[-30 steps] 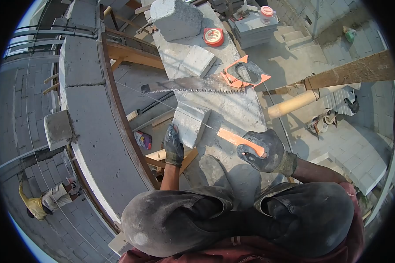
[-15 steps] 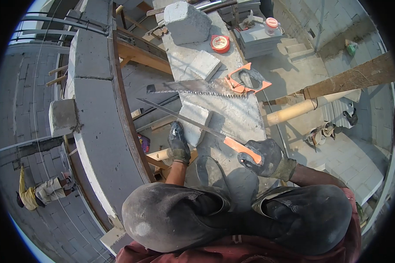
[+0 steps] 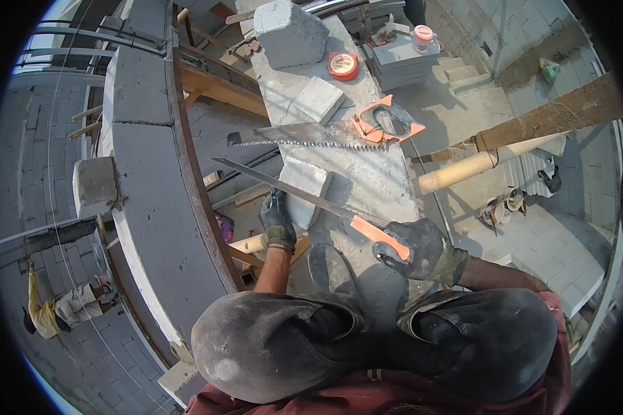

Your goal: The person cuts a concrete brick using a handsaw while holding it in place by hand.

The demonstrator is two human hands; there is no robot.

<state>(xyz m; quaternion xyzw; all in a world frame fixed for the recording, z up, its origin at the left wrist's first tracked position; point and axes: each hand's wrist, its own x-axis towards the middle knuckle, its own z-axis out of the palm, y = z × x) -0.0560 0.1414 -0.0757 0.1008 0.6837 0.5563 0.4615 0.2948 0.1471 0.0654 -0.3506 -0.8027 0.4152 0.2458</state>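
My right hand (image 3: 412,249), in a dark glove, is closed around the orange handle of a long narrow blade (image 3: 291,190). The blade lies across a pale block (image 3: 303,191) on the dusty plank (image 3: 387,180). At the block's left side, my gloved left hand (image 3: 277,216) grips its edge, with the fingertips partly hidden. Farther up the plank rests a toothed saw (image 3: 291,134) with an orange and black handle, and above it are a small block (image 3: 319,99) and a red tape measure (image 3: 342,66).
A large rough block (image 3: 291,34) sits at the plank's far end. Left runs a long grey block wall (image 3: 149,173). A wooden beam (image 3: 554,114) and a round pole (image 3: 457,173) slant at right. Far below left, a person in yellow (image 3: 45,319) is bent over.
Since a second ago the blade has been drawn into a clearer slanting position across the block, and my right hand has shifted slightly. My left hand stays at the block's side.
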